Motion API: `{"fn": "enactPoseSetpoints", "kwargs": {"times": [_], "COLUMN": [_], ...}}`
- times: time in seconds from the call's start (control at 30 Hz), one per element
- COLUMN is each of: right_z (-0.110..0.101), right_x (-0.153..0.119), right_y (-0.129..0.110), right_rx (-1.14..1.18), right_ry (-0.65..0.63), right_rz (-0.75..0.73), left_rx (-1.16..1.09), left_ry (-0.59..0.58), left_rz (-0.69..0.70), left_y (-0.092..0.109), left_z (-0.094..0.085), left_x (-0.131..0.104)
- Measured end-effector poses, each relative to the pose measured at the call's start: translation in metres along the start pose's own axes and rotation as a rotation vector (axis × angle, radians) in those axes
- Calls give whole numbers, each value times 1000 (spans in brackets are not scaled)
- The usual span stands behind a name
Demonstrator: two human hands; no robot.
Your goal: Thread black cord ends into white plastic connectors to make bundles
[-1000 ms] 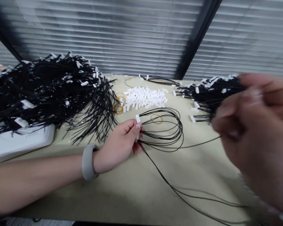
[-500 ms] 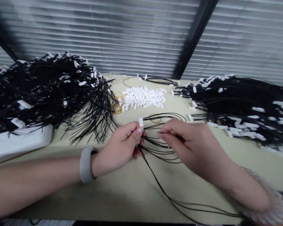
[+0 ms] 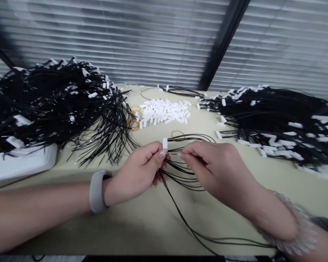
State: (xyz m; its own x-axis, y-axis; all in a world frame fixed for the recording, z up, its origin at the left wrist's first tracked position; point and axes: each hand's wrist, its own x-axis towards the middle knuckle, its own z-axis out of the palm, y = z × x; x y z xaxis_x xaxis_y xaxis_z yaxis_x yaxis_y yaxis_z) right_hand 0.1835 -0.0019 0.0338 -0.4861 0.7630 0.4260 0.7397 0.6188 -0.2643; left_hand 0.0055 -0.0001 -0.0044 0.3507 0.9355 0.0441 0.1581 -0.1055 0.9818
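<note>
At centre, the left hand (image 3: 138,169) is firmly pinching one probably light, stiff white connector (image 3: 164,143), best held by its sides, while the right hand (image 3: 221,169), toward three o'clock, is pinching apparently one of its bendy, uncountable black wires (image 3: 177,165), two wire heaps (image 3: 262,109) lying at ten and two.

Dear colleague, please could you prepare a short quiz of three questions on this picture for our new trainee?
1. True or false: the right hand is inside the heap of loose white pieces.
2. Which hand holds the white connector between its fingers? A) left B) right C) neither
3. Fill the gap: the big left-side pile of wires is mostly ____ in colour.

Key:
1. False; the heap of loose white pieces lies apart from the right hand.
2. A, the left hand.
3. Black.
</note>
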Motion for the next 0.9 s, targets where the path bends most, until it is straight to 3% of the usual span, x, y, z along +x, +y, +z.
{"fn": "enactPoseSetpoints", "kwargs": {"times": [0.47, 0.9], "right_z": [2, 14], "right_x": [2, -1], "right_y": [1, -5], "right_rx": [-27, -60], "right_ry": [-94, -58], "right_rz": [69, 38], "left_rx": [38, 29], "left_ry": [-19, -59], "left_rz": [-14, -20], "left_y": [0, 5], "left_z": [0, 1], "left_x": [-1, -2]}}
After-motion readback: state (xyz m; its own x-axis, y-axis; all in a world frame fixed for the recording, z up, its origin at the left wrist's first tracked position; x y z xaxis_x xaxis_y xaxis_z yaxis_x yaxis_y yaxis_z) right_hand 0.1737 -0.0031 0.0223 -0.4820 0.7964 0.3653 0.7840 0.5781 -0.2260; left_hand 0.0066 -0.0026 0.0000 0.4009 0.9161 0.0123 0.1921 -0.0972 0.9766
